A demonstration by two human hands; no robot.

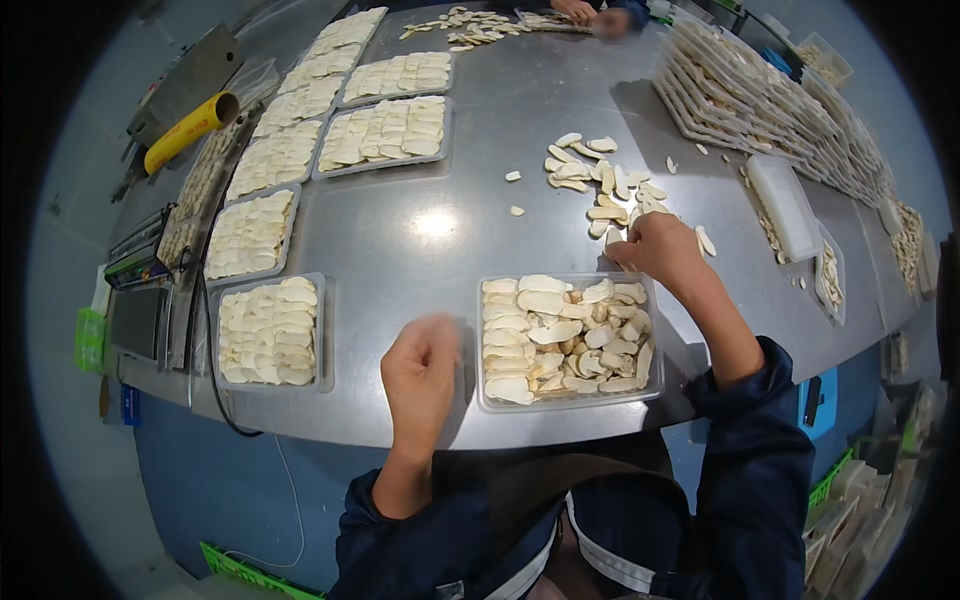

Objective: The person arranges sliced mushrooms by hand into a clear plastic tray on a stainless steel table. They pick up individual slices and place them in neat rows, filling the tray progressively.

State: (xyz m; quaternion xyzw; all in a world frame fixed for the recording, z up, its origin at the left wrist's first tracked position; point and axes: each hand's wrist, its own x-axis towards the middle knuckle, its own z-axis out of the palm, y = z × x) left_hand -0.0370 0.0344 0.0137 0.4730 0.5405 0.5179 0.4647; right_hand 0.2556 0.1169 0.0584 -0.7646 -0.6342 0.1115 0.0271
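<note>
A clear plastic tray (487, 405) stands at the table's front edge, with a column of overlapping mushroom slices (508, 337) along its left side and looser slices and pieces over the rest. Just beyond its far right corner, my right hand (664, 251) has its fingers on a pale slice (613, 238), at the near edge of a loose pile of mushroom slices (607, 180). Whether the fingers grip that slice is hard to tell. Left of the tray, my left hand (421, 367) hovers, blurred, with fingers curled; whether it holds anything cannot be made out.
Filled trays of neatly layered slices (268, 330) line the left of the steel table (375, 247). Stacked trays (772, 112) stand far right, near a white container (784, 206). A co-worker's hands (576, 10) are at the far edge. A scale (139, 322) sits left, with a black cable (212, 360).
</note>
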